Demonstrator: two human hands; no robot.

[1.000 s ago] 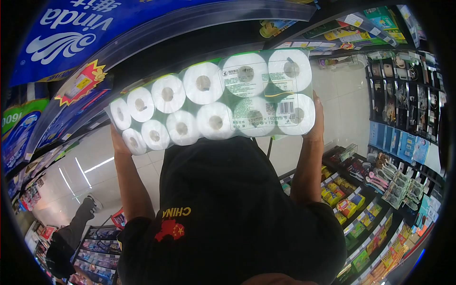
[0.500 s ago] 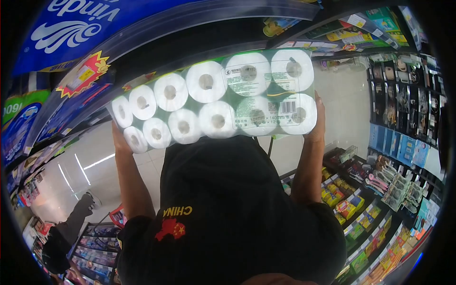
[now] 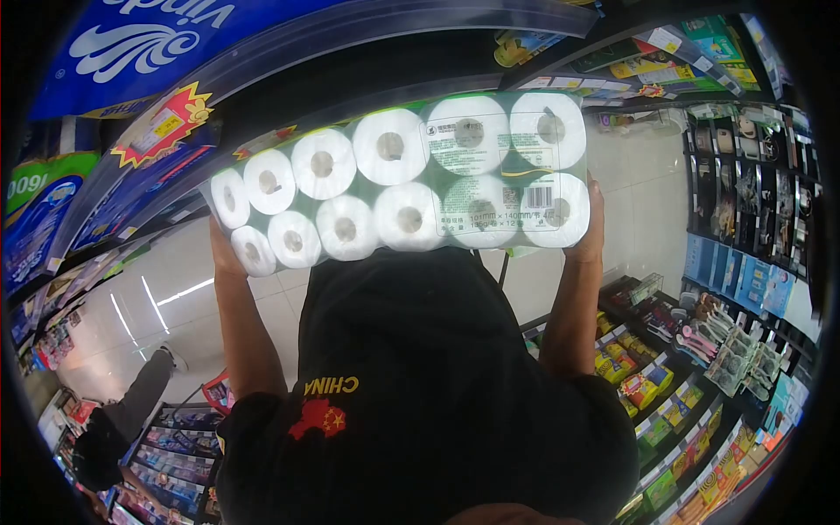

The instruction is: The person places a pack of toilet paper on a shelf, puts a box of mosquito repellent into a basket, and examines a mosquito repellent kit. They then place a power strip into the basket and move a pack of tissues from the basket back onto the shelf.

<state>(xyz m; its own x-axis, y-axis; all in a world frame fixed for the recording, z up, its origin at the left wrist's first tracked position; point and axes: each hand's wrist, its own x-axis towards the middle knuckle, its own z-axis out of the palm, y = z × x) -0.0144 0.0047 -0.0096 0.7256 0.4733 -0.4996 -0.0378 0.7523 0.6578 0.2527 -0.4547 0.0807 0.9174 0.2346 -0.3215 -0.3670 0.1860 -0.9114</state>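
the view has slid a tiny bit, but the big pack of toilet rolls (image 3: 398,179) stays up by the shelf (image 3: 490,22), so the grip looks steady, with the left hand (image 3: 226,252) and right hand (image 3: 591,232) squeezing its two ends, both bare arms (image 3: 243,328) stretched out in front

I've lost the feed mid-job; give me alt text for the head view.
The left hand and right hand hold a clear-wrapped pack of twelve white paper rolls by opposite ends. Stocked shelves surround the wearer; another person is at lower left.
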